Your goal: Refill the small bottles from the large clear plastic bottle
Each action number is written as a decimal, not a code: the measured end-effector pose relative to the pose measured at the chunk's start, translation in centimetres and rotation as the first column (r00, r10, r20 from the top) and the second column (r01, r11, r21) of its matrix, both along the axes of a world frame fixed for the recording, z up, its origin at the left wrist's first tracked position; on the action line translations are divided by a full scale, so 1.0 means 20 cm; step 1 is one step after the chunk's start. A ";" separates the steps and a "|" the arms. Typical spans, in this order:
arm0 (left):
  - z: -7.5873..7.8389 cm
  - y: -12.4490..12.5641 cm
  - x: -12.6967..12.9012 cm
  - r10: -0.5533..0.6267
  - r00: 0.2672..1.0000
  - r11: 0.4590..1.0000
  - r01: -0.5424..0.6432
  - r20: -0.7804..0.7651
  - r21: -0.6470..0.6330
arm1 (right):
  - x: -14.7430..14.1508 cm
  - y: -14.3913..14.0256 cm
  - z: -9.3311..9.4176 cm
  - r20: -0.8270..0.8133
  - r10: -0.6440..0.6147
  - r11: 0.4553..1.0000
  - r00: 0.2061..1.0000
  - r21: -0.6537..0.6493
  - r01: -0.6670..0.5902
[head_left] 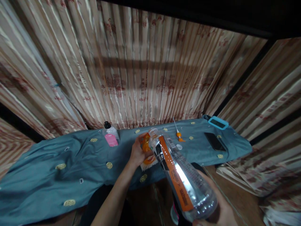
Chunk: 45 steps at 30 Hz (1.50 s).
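My left hand (137, 153) is wrapped round a small orange see-through bottle (146, 145) above the cloth. In my right hand (221, 201), a large clear plastic bottle (182, 175) with an orange and black label is gripped near its base. It is tilted, so its open mouth points up and left beside the top of the orange bottle. I cannot tell whether the two mouths touch, or whether liquid runs between them. Behind the large bottle, an orange pump top (179, 136) with a thin tube lies on the cloth, near a round white cap (179, 147).
A clear bottle with a pink label and black cap (111, 136) stands on the left of the blue-green cloth (89, 163). To the right lie a dark phone (215, 142) and a blue-framed object (218, 123). Patterned curtains (145, 69) hang behind and at both sides.
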State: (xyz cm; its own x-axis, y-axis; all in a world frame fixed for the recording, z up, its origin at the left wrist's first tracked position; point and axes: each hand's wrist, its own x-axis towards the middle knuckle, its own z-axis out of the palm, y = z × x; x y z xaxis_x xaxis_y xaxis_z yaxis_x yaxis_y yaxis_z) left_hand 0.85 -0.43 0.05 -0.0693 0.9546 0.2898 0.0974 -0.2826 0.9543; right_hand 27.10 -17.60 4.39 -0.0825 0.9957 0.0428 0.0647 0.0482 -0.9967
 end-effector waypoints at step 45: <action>-0.03 0.03 -0.01 -0.010 0.999 0.998 0.013 -0.051 0.057 | 0.00 0.00 0.00 0.023 -0.025 0.994 0.999 0.103 0.023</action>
